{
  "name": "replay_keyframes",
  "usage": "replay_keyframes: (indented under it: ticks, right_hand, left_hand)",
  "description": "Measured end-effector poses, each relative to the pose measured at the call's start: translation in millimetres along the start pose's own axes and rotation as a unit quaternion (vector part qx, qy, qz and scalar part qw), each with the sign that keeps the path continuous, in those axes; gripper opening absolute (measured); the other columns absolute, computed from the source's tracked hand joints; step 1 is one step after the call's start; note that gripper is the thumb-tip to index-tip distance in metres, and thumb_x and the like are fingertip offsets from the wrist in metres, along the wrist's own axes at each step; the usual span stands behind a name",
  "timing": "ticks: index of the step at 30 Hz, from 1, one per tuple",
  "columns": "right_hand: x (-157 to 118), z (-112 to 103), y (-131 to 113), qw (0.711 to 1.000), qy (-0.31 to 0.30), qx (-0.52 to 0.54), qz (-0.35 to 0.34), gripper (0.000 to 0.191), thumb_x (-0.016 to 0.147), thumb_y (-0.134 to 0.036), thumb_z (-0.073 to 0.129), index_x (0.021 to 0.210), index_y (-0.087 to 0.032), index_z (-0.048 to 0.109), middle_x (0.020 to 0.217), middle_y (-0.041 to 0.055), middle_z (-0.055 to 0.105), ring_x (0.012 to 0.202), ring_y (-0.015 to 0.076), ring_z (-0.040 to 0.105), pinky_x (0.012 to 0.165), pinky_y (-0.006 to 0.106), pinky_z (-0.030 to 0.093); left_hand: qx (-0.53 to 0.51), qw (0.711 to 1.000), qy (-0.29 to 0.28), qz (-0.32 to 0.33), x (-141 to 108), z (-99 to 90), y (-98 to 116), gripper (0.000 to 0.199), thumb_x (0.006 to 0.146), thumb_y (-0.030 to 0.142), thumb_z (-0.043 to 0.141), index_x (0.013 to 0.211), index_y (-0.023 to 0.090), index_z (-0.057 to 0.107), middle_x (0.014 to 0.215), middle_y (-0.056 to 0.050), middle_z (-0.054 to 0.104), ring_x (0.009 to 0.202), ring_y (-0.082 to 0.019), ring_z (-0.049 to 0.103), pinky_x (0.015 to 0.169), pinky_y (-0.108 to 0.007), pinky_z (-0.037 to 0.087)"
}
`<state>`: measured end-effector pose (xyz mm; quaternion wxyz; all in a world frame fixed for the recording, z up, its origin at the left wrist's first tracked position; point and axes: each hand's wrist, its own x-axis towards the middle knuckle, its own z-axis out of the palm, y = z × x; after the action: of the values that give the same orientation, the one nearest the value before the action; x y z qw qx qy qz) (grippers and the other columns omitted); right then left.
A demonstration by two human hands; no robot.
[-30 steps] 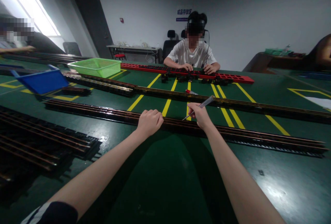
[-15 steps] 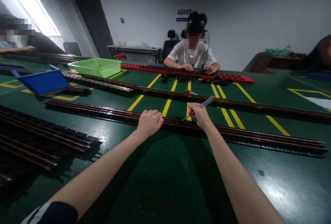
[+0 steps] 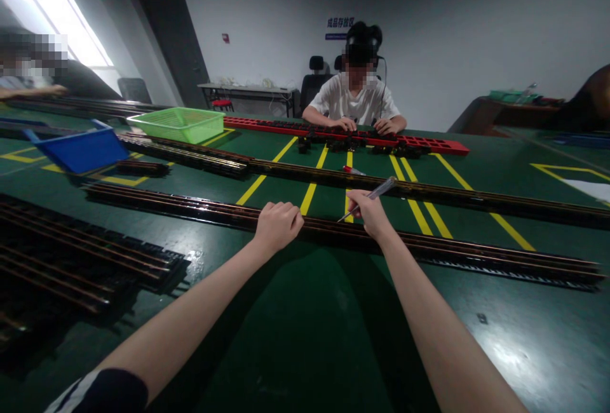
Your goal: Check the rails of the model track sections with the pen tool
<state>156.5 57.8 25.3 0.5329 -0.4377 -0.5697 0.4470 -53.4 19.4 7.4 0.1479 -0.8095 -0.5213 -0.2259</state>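
A long dark rail [image 3: 164,199] with copper-coloured strips runs across the green table in front of me. My left hand [image 3: 279,227] is closed over this rail near its middle, knuckles up; the fingertips are hidden. To its right, my right hand [image 3: 368,211] grips a slim screwdriver [image 3: 381,188] with a clear greyish handle. The screwdriver slants down to the left, its thin metal tip at the rail's far edge; I cannot tell whether it touches. A small red-and-white object [image 3: 353,170] lies beyond my right hand.
Another long rail [image 3: 457,195] lies parallel, farther back. More rails [image 3: 90,238] are stacked at the left. A blue tray [image 3: 81,148] and a green basket [image 3: 178,124] stand at the back left. Across the table a co-worker [image 3: 355,101] has both hands on a red frame [image 3: 441,145].
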Motion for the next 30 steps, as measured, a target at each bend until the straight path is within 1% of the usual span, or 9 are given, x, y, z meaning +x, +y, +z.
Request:
replay_keyframes:
  ticks: [2,3,5,9,12,18,23,25,30]
  right_hand:
    - [0,0,0,1.000,0.000,-0.001,-0.001,0.033,0.069,-0.032,0.056,0.040,-0.018,0.048,0.040,-0.0040,0.039,0.037,0.0064,0.033,0.039,0.022,0.023]
    - [0,0,0,1.000,-0.001,-0.001,-0.001,0.033,0.069,-0.032,0.055,0.040,-0.018,0.048,0.040,-0.0040,0.040,0.038,0.0065,0.033,0.039,0.022,0.023]
    - [-1,1,-1,1.000,-0.002,-0.003,0.001,0.034,0.069,-0.032,0.055,0.039,-0.018,0.048,0.039,-0.0040,0.039,0.037,0.0065,0.033,0.039,0.022,0.023]
    - [-1,2,-2,1.000,0.005,-0.007,0.004,0.033,0.068,-0.032,0.055,0.039,-0.018,0.047,0.038,-0.0042,0.038,0.037,0.0066,0.032,0.039,0.022,0.022]
    - [-1,2,-3,1.000,0.009,-0.007,0.003,0.033,0.067,-0.032,0.055,0.038,-0.018,0.048,0.037,-0.0040,0.038,0.037,0.0066,0.032,0.039,0.023,0.023]
    - [-4,2,-4,1.000,0.016,-0.017,-0.016,0.033,0.068,-0.033,0.055,0.039,-0.018,0.048,0.039,-0.0038,0.040,0.038,0.0069,0.033,0.040,0.023,0.025]
    - [-4,5,-4,0.999,0.018,-0.027,-0.013,0.033,0.068,-0.034,0.056,0.040,-0.018,0.049,0.039,-0.0036,0.041,0.037,0.0068,0.034,0.039,0.022,0.025]
    - [-5,8,-5,0.999,0.008,-0.032,-0.012,0.032,0.068,-0.034,0.056,0.040,-0.018,0.051,0.038,-0.0033,0.042,0.037,0.0071,0.035,0.039,0.022,0.026]
    - [-9,19,-10,0.997,-0.047,-0.055,-0.017,0.033,0.071,-0.037,0.055,0.045,-0.017,0.055,0.040,-0.0018,0.047,0.038,0.0082,0.041,0.041,0.023,0.030]
  left_hand:
    - [-0.001,1.000,0.014,0.014,1,1.7,4,0.033,0.090,0.023,0.035,0.074,0.016,0.063,0.076,-0.005,0.067,0.068,-0.015,0.057,0.066,-0.032,0.036]
    - [-0.005,1.000,0.020,0.021,1,3.0,7,0.033,0.090,0.023,0.035,0.075,0.015,0.064,0.078,-0.005,0.067,0.069,-0.015,0.057,0.067,-0.032,0.037]
    - [-0.008,0.999,0.026,0.030,4,6.1,17,0.033,0.090,0.024,0.036,0.074,0.015,0.064,0.076,-0.005,0.067,0.069,-0.015,0.057,0.066,-0.032,0.036]
    - [0.009,0.999,0.028,0.013,11,12.4,41,0.036,0.090,0.025,0.035,0.071,0.014,0.065,0.074,-0.007,0.066,0.068,-0.017,0.058,0.064,-0.033,0.035]
    - [0.013,1.000,0.020,0.010,13,14.6,50,0.036,0.090,0.025,0.035,0.074,0.014,0.065,0.077,-0.008,0.065,0.071,-0.019,0.058,0.064,-0.034,0.035]
    - [-0.004,1.000,-0.003,-0.008,13,13.7,49,0.037,0.091,0.027,0.033,0.077,0.013,0.065,0.080,-0.011,0.065,0.074,-0.021,0.058,0.064,-0.034,0.036]
    - [0.020,1.000,-0.012,-0.020,13,11.2,47,0.040,0.090,0.026,0.031,0.076,0.013,0.065,0.080,-0.011,0.066,0.074,-0.022,0.059,0.065,-0.036,0.036]
    - [0.027,0.999,-0.017,-0.032,12,9.2,43,0.041,0.090,0.025,0.030,0.075,0.013,0.066,0.079,-0.011,0.067,0.074,-0.023,0.060,0.065,-0.036,0.036]
    - [0.027,0.997,-0.021,-0.066,6,2.3,27,0.040,0.089,0.023,0.031,0.071,0.013,0.065,0.075,-0.010,0.067,0.070,-0.020,0.060,0.062,-0.033,0.036]
